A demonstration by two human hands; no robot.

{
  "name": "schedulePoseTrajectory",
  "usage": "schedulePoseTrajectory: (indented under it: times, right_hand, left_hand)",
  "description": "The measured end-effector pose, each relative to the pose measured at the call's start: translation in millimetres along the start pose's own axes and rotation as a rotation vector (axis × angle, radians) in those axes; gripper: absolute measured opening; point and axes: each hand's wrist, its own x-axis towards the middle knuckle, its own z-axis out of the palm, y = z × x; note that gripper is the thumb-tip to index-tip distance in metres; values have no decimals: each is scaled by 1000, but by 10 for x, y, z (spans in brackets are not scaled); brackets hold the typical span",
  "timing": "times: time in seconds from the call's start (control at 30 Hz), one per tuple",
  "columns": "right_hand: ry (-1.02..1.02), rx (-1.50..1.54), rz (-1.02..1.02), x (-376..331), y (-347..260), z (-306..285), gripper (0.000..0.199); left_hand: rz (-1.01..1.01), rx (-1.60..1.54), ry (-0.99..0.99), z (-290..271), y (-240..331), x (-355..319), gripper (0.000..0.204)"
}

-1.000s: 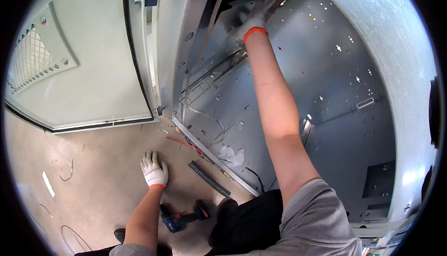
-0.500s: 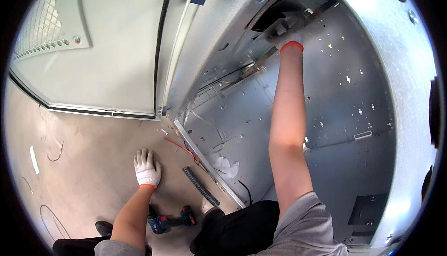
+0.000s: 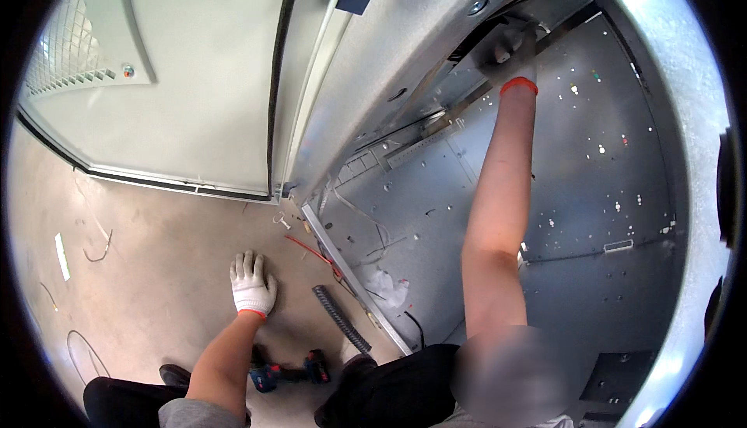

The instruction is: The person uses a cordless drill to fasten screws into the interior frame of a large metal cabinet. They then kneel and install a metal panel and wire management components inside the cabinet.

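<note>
My gloved right hand (image 3: 510, 50) has climbed higher inside the grey sheet-metal cabinet (image 3: 591, 194), its grip unclear up at the slanted metal rail (image 3: 436, 128), while my left hand (image 3: 251, 282) stays spread flat on the concrete floor (image 3: 156, 272).

White knit gloves with orange-red cuffs on left hand (image 3: 251, 284) and right hand (image 3: 510, 50). Cabinet (image 3: 591, 218) interior dull silver-grey, dotted with small holes. Door (image 3: 194, 78) pale grey-green, black seal along edge. Floor (image 3: 156, 257) tan-brown. Drill (image 3: 288, 372) blue and black with red. Thin red wire (image 3: 311, 249). Black ribbed strip (image 3: 342, 319).
</note>
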Motion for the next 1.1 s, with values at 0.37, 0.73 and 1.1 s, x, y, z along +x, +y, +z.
schedulePoseTrajectory:
  times: [0.37, 0.73, 1.1]
  right_hand:
    - [-78, 47, 15, -94, 97, -157, 41]
    - [-84, 63, 15, -161, 495, -283, 69]
    - [-285, 182, 66, -1008, 869, -516, 74]
  left_hand:
    - [3, 26, 22, 58, -17, -22, 58]
    - [0, 15, 35, 36, 13, -59, 57]
    - [12, 20, 63, -9, 14, -115, 53]
